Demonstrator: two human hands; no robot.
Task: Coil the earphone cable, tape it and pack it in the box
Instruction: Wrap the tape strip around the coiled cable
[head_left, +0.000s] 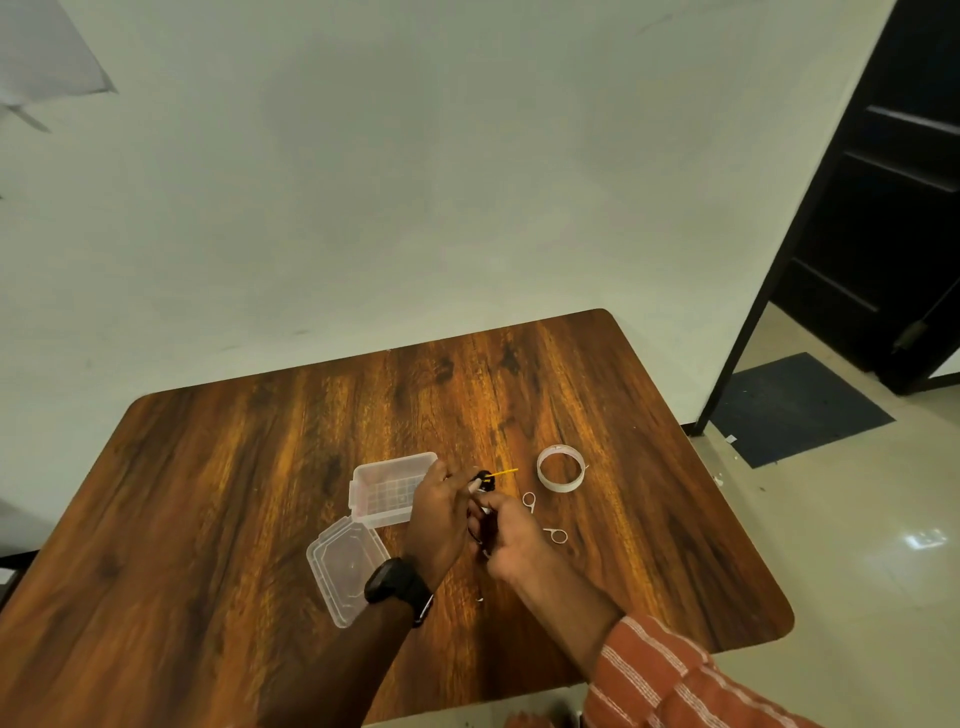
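Observation:
Both hands meet over the wooden table (260, 493), holding a black earphone cable (485, 480) bundled between them. My left hand (439, 519), with a black watch on its wrist, pinches the upper part of the bundle, where a thin yellow end (506, 472) sticks out to the right. My right hand (511, 540) grips the lower part of the cable. The clear plastic box (387, 491) stands open just left of my left hand. Its clear lid (345, 564) lies in front of it. A roll of white tape (561, 467) lies to the right.
Two small white loops (529, 501) (557, 535) lie on the table right of my hands. The table stands against a pale wall. A dark doorway (893, 208) and a dark floor mat (795, 408) are at the right, past the table's edge.

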